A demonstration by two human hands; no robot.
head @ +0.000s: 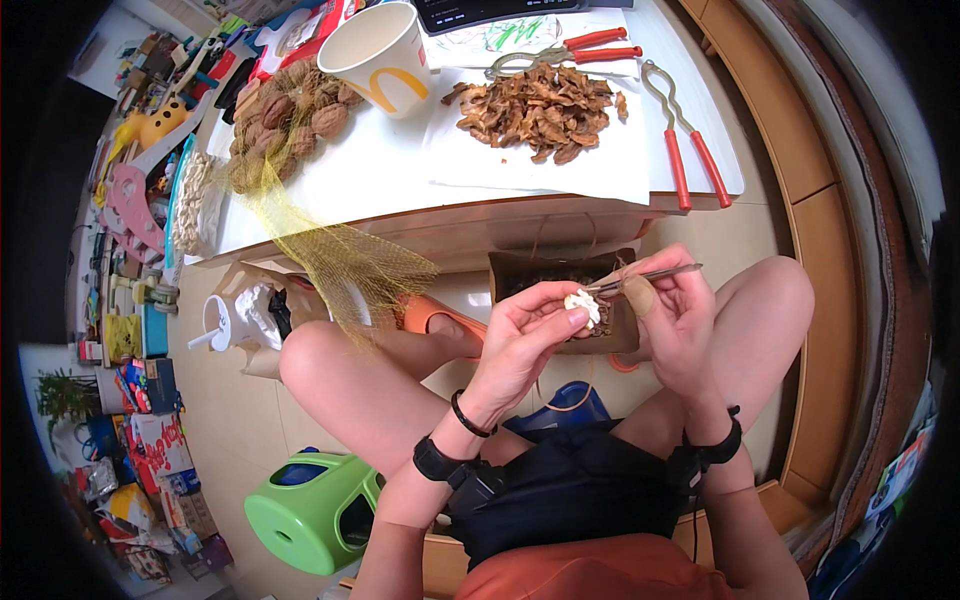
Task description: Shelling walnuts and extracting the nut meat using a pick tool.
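Between the fingertips of my left hand (532, 324) is a whitish peeled walnut kernel (583, 306). My right hand (675, 315) grips a pair of thin metal tweezers (660, 275), whose tips touch or nearly touch the kernel; a tan cover wraps the thumb. Both hands are above a brown paper bag (619, 330) with dark bits in it. On the white table beyond, brown walnut pieces (544, 112) are heaped on white paper (480, 169). Whole walnuts (277, 112) lie in yellow netting (337, 262) that hangs over the table's edge.
Red-handled nutcrackers (697, 169) lie at the table's right, another pair (600, 45) behind the heap. A paper cup (386, 67) stands beside the walnuts. A bag of pale kernels (196, 202) is at the left corner. A green stool (307, 517) and an open paper bag (255, 315) are on the floor.
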